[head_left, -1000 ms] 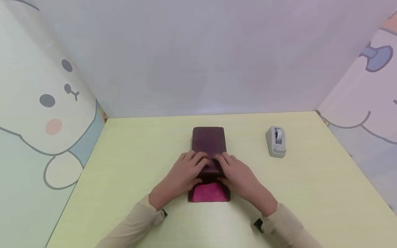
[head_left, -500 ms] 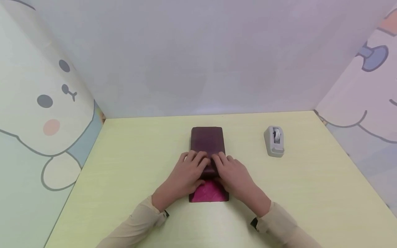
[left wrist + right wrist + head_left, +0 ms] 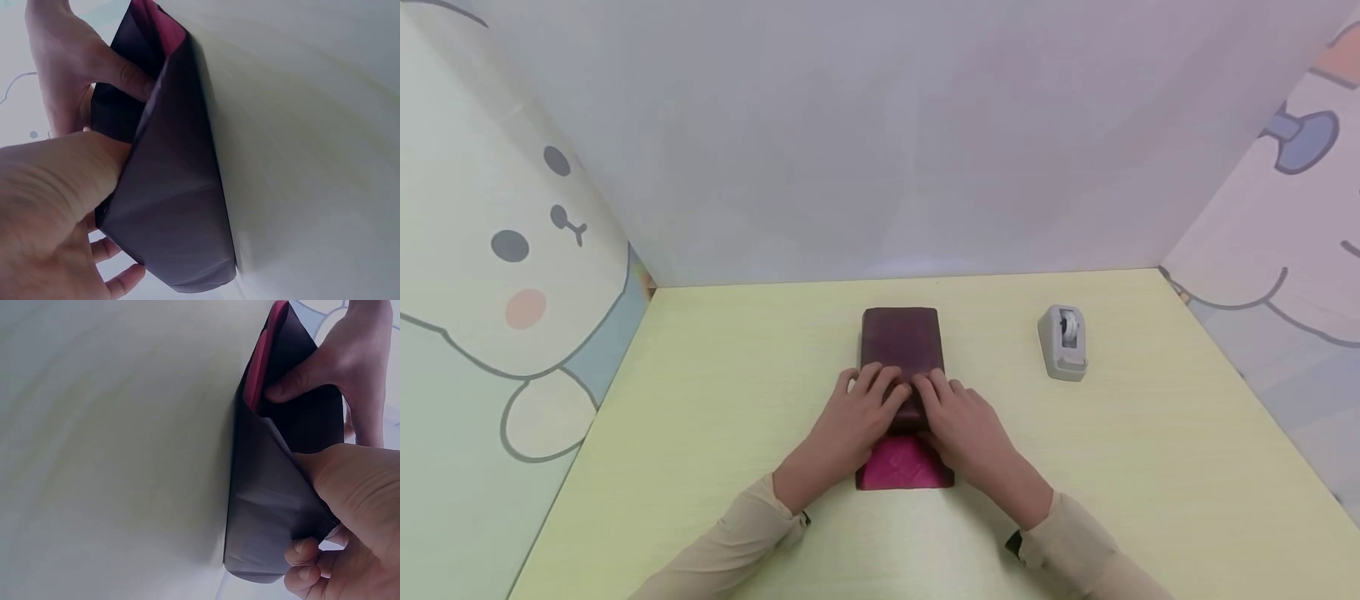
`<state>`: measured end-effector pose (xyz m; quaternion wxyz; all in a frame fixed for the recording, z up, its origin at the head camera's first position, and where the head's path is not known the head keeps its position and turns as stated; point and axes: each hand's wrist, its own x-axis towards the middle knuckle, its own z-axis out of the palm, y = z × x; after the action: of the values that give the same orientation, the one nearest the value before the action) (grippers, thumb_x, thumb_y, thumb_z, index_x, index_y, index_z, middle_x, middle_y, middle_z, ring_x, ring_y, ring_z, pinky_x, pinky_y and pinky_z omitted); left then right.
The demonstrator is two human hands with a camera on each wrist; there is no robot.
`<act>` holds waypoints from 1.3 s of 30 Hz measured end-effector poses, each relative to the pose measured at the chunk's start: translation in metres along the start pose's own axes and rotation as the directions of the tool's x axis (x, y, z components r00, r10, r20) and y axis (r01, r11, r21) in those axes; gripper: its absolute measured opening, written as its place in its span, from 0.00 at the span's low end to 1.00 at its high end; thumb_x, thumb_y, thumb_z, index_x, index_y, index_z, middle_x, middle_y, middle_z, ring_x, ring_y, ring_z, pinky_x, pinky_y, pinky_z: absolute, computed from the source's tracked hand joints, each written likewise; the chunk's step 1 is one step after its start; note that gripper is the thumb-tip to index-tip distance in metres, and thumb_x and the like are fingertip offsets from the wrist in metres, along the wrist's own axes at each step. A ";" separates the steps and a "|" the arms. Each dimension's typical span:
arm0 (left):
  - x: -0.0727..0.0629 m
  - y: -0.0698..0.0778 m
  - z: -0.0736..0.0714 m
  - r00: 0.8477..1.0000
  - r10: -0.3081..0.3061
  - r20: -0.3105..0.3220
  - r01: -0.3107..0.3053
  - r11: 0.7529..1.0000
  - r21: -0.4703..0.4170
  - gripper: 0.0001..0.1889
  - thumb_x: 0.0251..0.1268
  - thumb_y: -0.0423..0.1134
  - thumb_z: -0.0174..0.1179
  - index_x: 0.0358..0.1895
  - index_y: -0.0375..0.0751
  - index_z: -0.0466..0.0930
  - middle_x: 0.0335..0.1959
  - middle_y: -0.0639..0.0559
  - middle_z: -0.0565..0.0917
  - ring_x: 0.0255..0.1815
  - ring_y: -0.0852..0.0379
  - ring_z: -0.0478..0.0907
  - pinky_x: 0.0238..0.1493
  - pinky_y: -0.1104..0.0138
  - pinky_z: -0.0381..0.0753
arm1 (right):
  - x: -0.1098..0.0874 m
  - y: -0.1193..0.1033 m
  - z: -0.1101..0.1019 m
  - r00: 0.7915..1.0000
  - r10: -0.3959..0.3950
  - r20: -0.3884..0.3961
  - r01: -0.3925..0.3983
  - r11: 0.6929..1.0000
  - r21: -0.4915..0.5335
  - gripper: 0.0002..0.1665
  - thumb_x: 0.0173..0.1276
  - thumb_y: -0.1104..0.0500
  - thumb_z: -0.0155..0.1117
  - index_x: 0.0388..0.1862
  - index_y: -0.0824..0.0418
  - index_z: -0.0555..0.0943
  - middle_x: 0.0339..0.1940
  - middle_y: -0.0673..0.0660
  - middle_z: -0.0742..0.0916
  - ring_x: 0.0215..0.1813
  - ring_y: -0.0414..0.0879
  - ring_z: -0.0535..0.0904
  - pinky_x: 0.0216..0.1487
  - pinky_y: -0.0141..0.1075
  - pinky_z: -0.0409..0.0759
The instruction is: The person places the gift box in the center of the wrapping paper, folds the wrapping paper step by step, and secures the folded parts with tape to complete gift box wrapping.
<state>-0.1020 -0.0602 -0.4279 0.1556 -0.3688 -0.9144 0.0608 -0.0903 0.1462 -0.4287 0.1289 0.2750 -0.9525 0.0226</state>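
Note:
A box wrapped in dark purple paper lies lengthwise on the table in the head view. At its near end a flap with a bright pink inner side spreads flat toward the person. My left hand holds the near left corner, fingers bent over the top. Mirroring it, my right hand grips the near right corner. Both wrist views show the thumbs tucked inside the open paper end, against the dark end face. The side paper slants outward in a fold there. Thumb tips are partly hidden.
A grey tape dispenser with a roll stands to the right of the box. The pale yellow table meets a plain back wall. Side walls carry cartoon figures.
The thumbs have pushed inward at the near end, and the dark gap above the pink flap has narrowed. In the head view the thumbs are now mostly hidden. The tape dispenser stays put.

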 end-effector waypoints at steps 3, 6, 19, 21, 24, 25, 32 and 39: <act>-0.001 -0.001 0.000 1.000 0.003 -0.003 -0.003 1.000 -0.007 0.31 0.56 0.38 0.73 0.63 0.48 0.68 0.68 0.46 0.70 0.68 0.45 0.67 0.60 0.51 0.74 | 0.000 -0.001 0.001 1.000 0.004 -0.003 -0.004 1.000 -0.014 0.43 0.59 0.50 0.83 0.67 0.62 0.72 0.51 0.58 0.78 0.38 0.50 0.79 0.31 0.38 0.79; -0.002 -0.002 0.002 1.000 0.000 -0.009 -0.001 1.000 -0.030 0.32 0.55 0.37 0.74 0.63 0.49 0.68 0.69 0.46 0.70 0.68 0.45 0.67 0.61 0.51 0.74 | -0.001 -0.003 0.000 1.000 0.005 -0.008 -0.005 1.000 -0.030 0.43 0.58 0.51 0.83 0.67 0.62 0.72 0.51 0.58 0.78 0.37 0.50 0.79 0.30 0.38 0.79; -0.007 -0.003 0.005 1.000 0.019 -0.007 -0.019 1.000 -0.001 0.34 0.56 0.40 0.74 0.66 0.50 0.69 0.70 0.47 0.70 0.69 0.46 0.67 0.61 0.51 0.73 | -0.003 -0.007 0.005 1.000 0.002 -0.019 -0.003 0.998 -0.064 0.44 0.57 0.50 0.82 0.67 0.64 0.71 0.51 0.60 0.77 0.35 0.51 0.77 0.29 0.37 0.76; -0.008 -0.004 0.004 1.000 0.020 0.002 -0.019 1.000 -0.008 0.35 0.55 0.40 0.75 0.67 0.50 0.69 0.70 0.47 0.70 0.70 0.46 0.67 0.61 0.51 0.73 | -0.003 -0.007 0.006 0.999 0.004 -0.032 -0.006 0.998 -0.061 0.45 0.56 0.50 0.83 0.66 0.63 0.70 0.50 0.60 0.77 0.35 0.51 0.77 0.28 0.37 0.75; -0.008 -0.004 0.004 1.000 0.018 0.010 -0.018 1.000 -0.012 0.34 0.56 0.37 0.72 0.67 0.49 0.68 0.71 0.46 0.69 0.70 0.45 0.67 0.60 0.50 0.73 | -0.002 -0.007 0.007 0.999 0.004 -0.050 -0.007 0.998 -0.062 0.44 0.56 0.50 0.83 0.65 0.63 0.71 0.49 0.60 0.76 0.34 0.51 0.76 0.28 0.37 0.75; -0.008 -0.004 0.003 1.000 0.018 0.007 -0.018 1.000 -0.008 0.34 0.57 0.37 0.71 0.67 0.49 0.68 0.71 0.46 0.69 0.70 0.45 0.67 0.60 0.50 0.74 | -0.002 -0.007 0.007 0.998 0.003 -0.055 -0.006 0.998 -0.063 0.44 0.56 0.50 0.83 0.65 0.63 0.71 0.49 0.60 0.76 0.34 0.51 0.76 0.28 0.37 0.75; -0.006 -0.010 0.000 1.000 0.019 -0.011 -0.020 0.995 -0.102 0.30 0.62 0.48 0.74 0.65 0.50 0.71 0.69 0.48 0.72 0.69 0.47 0.67 0.59 0.50 0.75 | -0.001 -0.007 0.007 0.999 0.012 -0.053 -0.015 0.998 -0.059 0.43 0.57 0.51 0.83 0.65 0.63 0.70 0.49 0.60 0.76 0.34 0.51 0.77 0.28 0.36 0.77; -0.002 -0.020 0.000 0.997 0.050 -0.053 -0.060 0.975 -0.215 0.28 0.62 0.50 0.75 0.63 0.53 0.76 0.66 0.52 0.76 0.67 0.49 0.69 0.59 0.51 0.75 | -0.002 -0.007 0.005 0.999 0.021 -0.038 -0.022 0.999 -0.032 0.44 0.57 0.51 0.83 0.65 0.63 0.69 0.50 0.60 0.76 0.34 0.50 0.77 0.28 0.35 0.78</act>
<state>-0.1133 -0.0761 -0.4237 0.1344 -0.4100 -0.9011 -0.0437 -0.0859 0.1408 -0.4345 0.1509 0.2621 -0.9531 0.0135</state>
